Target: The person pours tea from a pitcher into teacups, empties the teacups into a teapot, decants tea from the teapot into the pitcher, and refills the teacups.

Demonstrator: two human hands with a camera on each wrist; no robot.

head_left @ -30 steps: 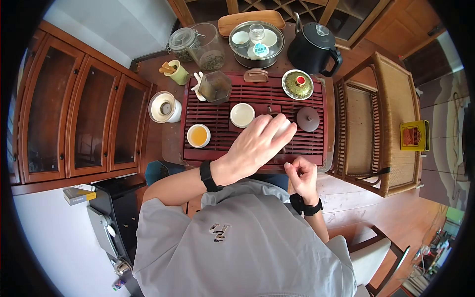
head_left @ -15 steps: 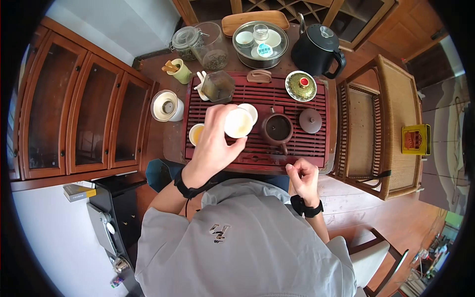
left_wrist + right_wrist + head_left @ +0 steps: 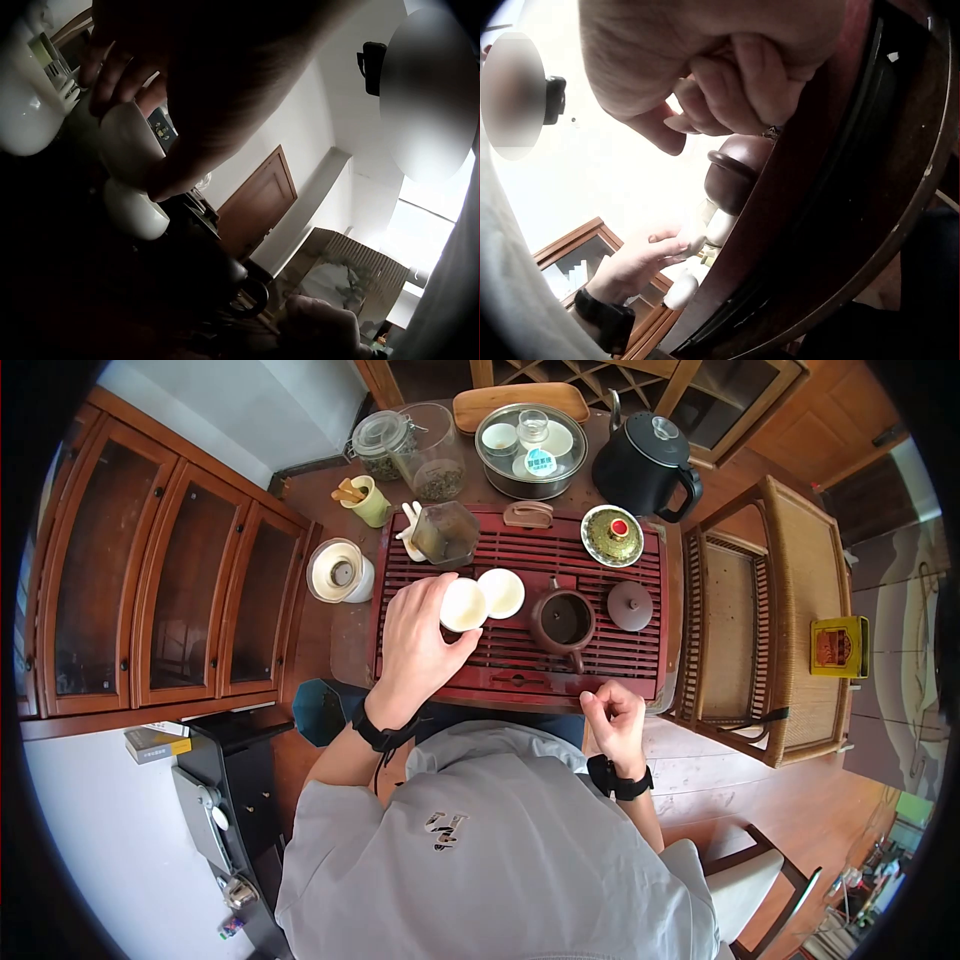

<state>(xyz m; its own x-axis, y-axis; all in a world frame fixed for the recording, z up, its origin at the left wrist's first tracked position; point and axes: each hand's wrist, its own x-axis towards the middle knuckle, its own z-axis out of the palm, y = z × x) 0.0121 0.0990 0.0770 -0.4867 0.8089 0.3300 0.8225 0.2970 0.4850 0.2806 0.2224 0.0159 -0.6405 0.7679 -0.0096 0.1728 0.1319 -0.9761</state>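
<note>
My left hand (image 3: pixel 412 640) grips a small white cup (image 3: pixel 463 606) between thumb and fingers, over the left middle of the slatted tea tray (image 3: pixel 478 682). A second white cup (image 3: pixel 502 588) sits just right of it, and the two overlap in the head view. From the left wrist, the held cup (image 3: pixel 129 146) looks tilted, above the other cup (image 3: pixel 136 213). A brown teapot (image 3: pixel 562 622) stands lidless to their right, its lid (image 3: pixel 629 606) beside it on the tray. My right hand (image 3: pixel 615 722) rests at the tray's front edge with loosely curled fingers, holding nothing.
On the tray also stand a glass pitcher (image 3: pixel 446 536) and a green lidded bowl (image 3: pixel 612 535). A white strainer cup (image 3: pixel 340 570) is left of it. Behind are a glass-covered pot (image 3: pixel 531 480) and a black kettle (image 3: pixel 645 465). A rattan cart (image 3: pixel 800 610) flanks the right side.
My left hand has carried the white cup from above the teapot leftward to beside the other white cup, uncovering the teapot. It now covers the tea-filled cup. The right hand stays put.
</note>
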